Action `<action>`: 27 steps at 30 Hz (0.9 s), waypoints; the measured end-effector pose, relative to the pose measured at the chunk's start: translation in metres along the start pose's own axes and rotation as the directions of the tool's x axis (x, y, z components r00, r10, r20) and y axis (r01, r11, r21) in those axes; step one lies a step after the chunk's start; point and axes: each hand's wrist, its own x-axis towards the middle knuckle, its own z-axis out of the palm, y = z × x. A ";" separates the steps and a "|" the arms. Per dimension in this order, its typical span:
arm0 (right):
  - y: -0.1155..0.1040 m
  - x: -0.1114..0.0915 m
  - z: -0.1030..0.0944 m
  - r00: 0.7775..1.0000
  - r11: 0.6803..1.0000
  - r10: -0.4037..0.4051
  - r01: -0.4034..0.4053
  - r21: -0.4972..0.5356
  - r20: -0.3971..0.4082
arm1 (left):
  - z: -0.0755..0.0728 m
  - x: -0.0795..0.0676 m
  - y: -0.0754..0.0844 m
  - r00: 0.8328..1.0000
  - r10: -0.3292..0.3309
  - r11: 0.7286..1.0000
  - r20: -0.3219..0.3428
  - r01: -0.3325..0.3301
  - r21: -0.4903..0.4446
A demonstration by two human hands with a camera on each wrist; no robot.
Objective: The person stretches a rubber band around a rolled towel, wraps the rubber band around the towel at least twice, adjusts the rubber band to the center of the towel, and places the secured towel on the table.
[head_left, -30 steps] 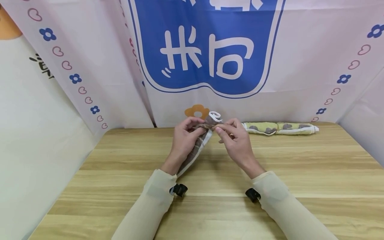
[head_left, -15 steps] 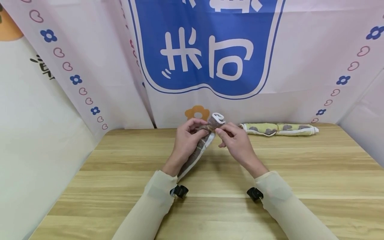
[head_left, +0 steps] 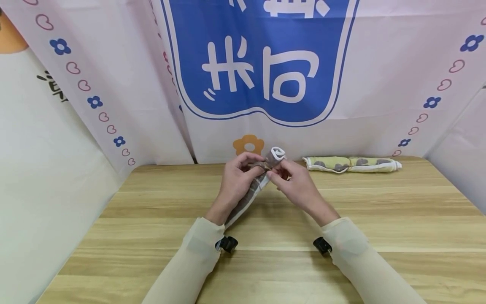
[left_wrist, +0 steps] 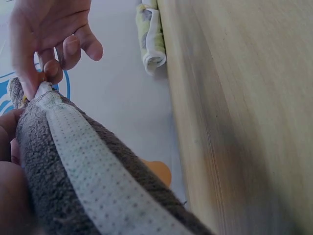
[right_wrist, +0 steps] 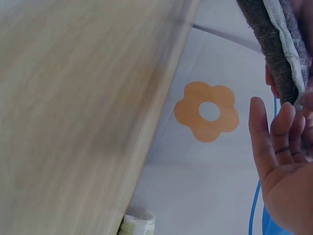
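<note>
A brown-grey rolled towel [head_left: 248,199] with a white edge strip slants up from the table, its coiled end uppermost. My left hand [head_left: 236,180] grips the roll just below that end, thumb toward me. From the other side my right hand [head_left: 300,185] pinches at the same spot, where the towel is drawn in narrow. A thin yellowish band shows there, mostly covered by fingers. In the left wrist view the white strip [left_wrist: 107,161] runs along the towel up to the right fingertips. The right wrist view shows the outer fingers [right_wrist: 260,127] of my right hand extended away from the towel.
A yellow-green rolled towel [head_left: 330,164] with grey patches lies at the table's back edge, to the right, a thin band [head_left: 350,164] round its middle. The wooden table [head_left: 159,236] ends against a printed cloth backdrop [head_left: 212,139].
The right fingers have shifted inward and slightly lower on the towel's narrow part. The coiled end has moved a little right and down. My left hand keeps its grip.
</note>
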 end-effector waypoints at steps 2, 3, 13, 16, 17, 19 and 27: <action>0.001 0.000 0.000 1.000 1.000 -0.002 0.002 -0.006 -0.007 | 0.001 0.000 0.000 1.000 0.006 1.000 -0.001 -0.006 0.010; 0.001 0.000 0.000 1.000 1.000 0.003 -0.003 -0.004 -0.009 | 0.001 0.000 0.001 1.000 0.007 1.000 -0.001 -0.007 0.014; 0.002 0.006 -0.010 1.000 1.000 -0.002 0.002 -0.018 0.015 | -0.004 0.003 0.006 0.998 0.036 0.997 0.050 -0.040 0.072; 0.001 0.009 -0.015 1.000 1.000 0.020 -0.020 -0.014 0.021 | -0.006 0.004 0.009 0.994 0.034 0.995 0.103 -0.043 0.087; 0.002 0.009 -0.016 0.999 0.999 0.032 -0.031 -0.012 0.029 | -0.006 0.005 0.010 0.993 0.025 0.995 0.117 -0.035 0.088; 0.002 0.009 -0.017 0.997 0.998 0.056 -0.056 -0.006 0.046 | -0.006 0.005 0.012 0.991 -0.009 0.995 0.137 -0.004 0.097; 0.005 0.013 -0.020 0.989 0.994 0.108 -0.109 -0.002 0.105 | -0.009 0.012 0.017 0.980 -0.104 0.983 0.171 0.075 0.168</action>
